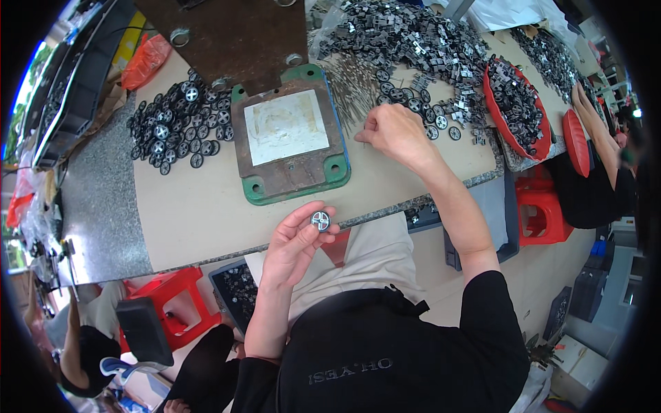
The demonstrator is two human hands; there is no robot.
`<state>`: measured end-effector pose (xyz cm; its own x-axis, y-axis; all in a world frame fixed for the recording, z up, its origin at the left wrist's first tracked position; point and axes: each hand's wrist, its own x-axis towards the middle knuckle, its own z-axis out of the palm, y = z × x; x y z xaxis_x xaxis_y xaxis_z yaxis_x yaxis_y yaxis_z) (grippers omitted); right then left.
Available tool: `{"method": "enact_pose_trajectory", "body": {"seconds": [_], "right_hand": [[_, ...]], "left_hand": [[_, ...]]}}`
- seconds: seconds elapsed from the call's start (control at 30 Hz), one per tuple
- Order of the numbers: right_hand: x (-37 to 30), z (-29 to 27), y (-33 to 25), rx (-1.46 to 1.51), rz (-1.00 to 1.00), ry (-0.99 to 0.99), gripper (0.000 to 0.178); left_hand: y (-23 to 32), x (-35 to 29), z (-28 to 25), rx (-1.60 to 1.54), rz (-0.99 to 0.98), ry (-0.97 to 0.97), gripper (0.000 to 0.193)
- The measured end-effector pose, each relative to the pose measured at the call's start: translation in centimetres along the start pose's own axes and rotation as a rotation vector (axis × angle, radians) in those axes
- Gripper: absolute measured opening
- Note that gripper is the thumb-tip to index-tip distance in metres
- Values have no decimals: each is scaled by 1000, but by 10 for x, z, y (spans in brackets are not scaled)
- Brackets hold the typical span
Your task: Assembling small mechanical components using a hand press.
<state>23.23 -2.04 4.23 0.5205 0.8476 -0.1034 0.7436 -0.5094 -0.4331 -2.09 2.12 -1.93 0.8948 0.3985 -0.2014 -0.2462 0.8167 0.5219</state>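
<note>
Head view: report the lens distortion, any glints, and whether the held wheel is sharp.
In the head view, fisheye bending curves the table toward the rim, and the corners go black; in the head view, the heaped metal parts glint; in the head view, the spoked wheel in the left hand looks fairly sharp.

Base sat on table; wheel pile lay left, rods just right, parts heap behind rods, basket (more parts inside) farther right. Wheel was before base, in left hand.
</note>
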Motion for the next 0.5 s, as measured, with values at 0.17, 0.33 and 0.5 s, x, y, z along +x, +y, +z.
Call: {"method": "enact_pose_trajectory", "body": {"seconds": [0.17,0.33,0.5], "right_hand": [[1,11,4,-154,-58,-66,8],[-27,10,-1,-176,-231,115,10],[-76,13,-31,767,-257,27,8]], "left_hand": [[0,0,1,33,-1,0,36],[0,0,1,-3,19,14,36],[-2,1,5,-46,39,3,37]]}}
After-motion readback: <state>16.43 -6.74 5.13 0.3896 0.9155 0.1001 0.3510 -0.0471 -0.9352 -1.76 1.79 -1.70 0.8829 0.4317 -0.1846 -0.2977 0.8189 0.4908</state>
